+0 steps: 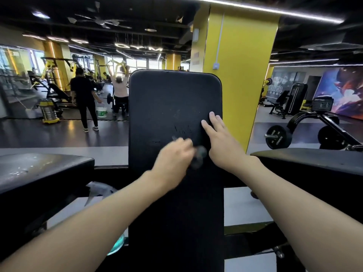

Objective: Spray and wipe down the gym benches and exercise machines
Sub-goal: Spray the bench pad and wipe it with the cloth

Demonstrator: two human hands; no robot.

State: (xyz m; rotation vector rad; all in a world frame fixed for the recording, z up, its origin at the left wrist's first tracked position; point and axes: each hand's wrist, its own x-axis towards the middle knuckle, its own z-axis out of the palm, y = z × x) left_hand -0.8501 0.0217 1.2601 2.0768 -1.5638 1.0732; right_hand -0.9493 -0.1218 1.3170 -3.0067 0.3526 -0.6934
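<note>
- The bench pad (172, 99) stands straight ahead of us, a long black upholstered slab tilted up and away, its rounded top edge in front of the yellow pillar (241, 75).
- We judge the pad firm underneath with a slightly giving vinyl skin. It is smooth, likely slick where wet, and fixed to its frame, so we press on it and do not lift it.
- The cloth (198, 156), dark grey and bunched, lies against the pad's middle. It looks soft and light, best held wadded in the palm.
- Our left hand (172, 156) grips that cloth with fingers curled round it, though the blur hides the finer detail.
- Our right hand (220, 138) rests flat on the pad just beside the cloth, fingers straight and loosely spread, steadying near the right edge.
- Faint scuffs mark the pad just above the cloth.
- Two more black pads flank us, the left pad (39, 167) dotted with pale specks and the right pad (314, 160).
- A teal object (117, 246) shows below our left forearm; we cannot tell what it is.
</note>
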